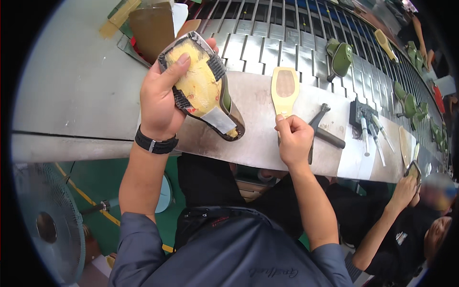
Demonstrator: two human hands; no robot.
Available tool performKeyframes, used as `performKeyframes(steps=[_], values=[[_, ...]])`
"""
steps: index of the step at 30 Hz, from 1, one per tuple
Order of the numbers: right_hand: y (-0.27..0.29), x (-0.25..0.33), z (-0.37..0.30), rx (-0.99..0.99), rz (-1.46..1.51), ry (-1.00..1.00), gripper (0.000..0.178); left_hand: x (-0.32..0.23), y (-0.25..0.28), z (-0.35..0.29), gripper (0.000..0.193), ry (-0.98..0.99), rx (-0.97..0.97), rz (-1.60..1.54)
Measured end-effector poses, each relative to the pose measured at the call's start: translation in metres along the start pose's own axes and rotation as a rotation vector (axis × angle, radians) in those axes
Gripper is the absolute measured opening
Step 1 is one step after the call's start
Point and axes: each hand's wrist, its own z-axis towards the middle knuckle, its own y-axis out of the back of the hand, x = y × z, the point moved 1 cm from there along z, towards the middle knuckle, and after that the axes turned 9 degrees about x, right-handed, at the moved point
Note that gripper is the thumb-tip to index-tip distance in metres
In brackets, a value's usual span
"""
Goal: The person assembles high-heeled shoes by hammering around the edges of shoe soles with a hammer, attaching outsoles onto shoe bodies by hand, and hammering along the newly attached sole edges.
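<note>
My left hand [160, 98] is wrapped round a lasted shoe upper [203, 93], raised above the bench with its underside toward me. That underside is yellow and rough, with dark folded edges, and a pale rectangular strip crosses its narrower part. My left thumb presses on the yellow surface. To the right, my right hand [295, 139] pinches the narrow end of a yellow sole piece [286, 93], which has a beige textured patch on its wide part. Just right of that hand lies a hammer [325, 108], its handle partly behind my fingers.
A dark cylindrical bar [330, 138] and a black holder [360, 114] with several brushes [373, 136] lie on the bench [258, 129]. Beyond it, a roller conveyor [260, 48] carries green shoes [341, 60]. A co-worker's hand [405, 192] is at far right; a fan [48, 225] stands lower left.
</note>
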Motion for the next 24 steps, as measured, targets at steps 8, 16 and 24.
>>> performKeyframes(steps=[8,16,24], values=[[0.019,0.001,-0.030,-0.038,-0.342,0.386,0.042,-0.006,-0.016,-0.006,0.049,0.041,0.025,0.093],[0.048,0.011,-0.095,0.113,0.020,0.102,0.021,-0.013,-0.010,-0.011,0.039,0.006,0.045,0.034],[0.030,-0.003,-0.163,0.263,0.779,-0.539,0.032,-0.010,-0.039,-0.017,0.046,0.169,0.226,-0.153]])
